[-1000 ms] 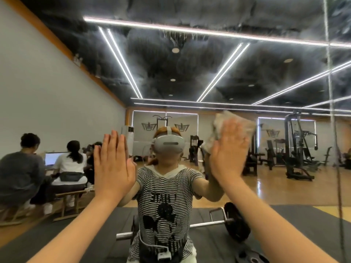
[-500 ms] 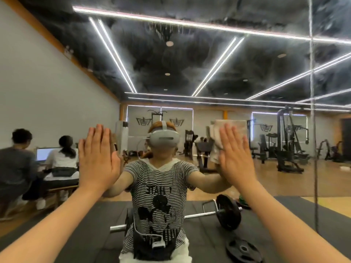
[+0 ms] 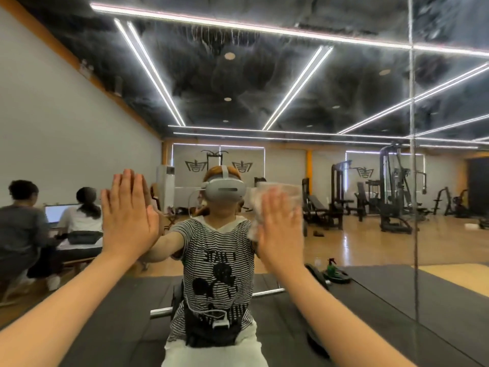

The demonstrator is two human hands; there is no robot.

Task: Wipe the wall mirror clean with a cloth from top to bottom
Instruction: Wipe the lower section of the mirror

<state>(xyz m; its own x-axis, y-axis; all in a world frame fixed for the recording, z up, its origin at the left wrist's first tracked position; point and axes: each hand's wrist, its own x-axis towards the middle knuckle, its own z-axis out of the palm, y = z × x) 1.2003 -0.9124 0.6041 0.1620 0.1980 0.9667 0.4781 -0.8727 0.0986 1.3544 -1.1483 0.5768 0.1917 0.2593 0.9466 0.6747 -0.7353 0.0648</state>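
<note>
Both palms meet the wall mirror [image 3: 330, 83] — the left hand [image 3: 127, 210] at nine o'clock, fingers straight, seemingly for balance (nothing in it), the right hand [image 3: 280, 223] at three, fingers flat, pinning the cloth [image 3: 277, 192] to the glass — smears above.

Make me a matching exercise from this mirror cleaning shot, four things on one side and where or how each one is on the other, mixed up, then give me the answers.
Things
1. left hand
2. cloth
3. green spray bottle
4. laptop

States
A. reflected on the floor, low right of centre
B. flat and bare against the mirror
C. screen lit, reflected at far left
D. pressed to the glass under the right hand

Pairs: 1-B, 2-D, 3-A, 4-C
</note>
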